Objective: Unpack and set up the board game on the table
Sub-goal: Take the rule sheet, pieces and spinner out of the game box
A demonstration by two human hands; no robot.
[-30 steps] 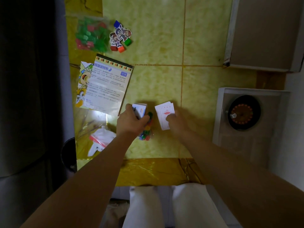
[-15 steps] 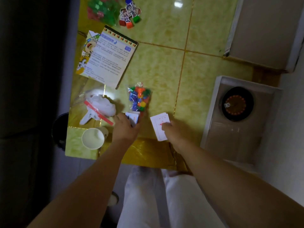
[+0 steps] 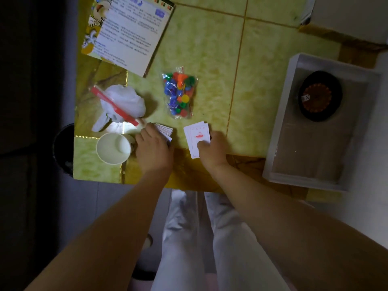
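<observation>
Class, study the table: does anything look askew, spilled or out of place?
Nothing has spilled. The rule sheet lies skewed to the table edge, and a crumpled white bag and a paper cup sit among the game parts by the near left corner.

Held both bare forearms stretched in from the lower left and lower right corners, converging toward the middle of the frame. Curled the left hand, back upward, round a stack of cards just left of centre, fingers wrapped over its near edge. Pinched a few fanned cards in the right hand, just right of centre, thumb pressed on top, other fingers hidden underneath. Held both wrists straight, hands side by side and apart.
</observation>
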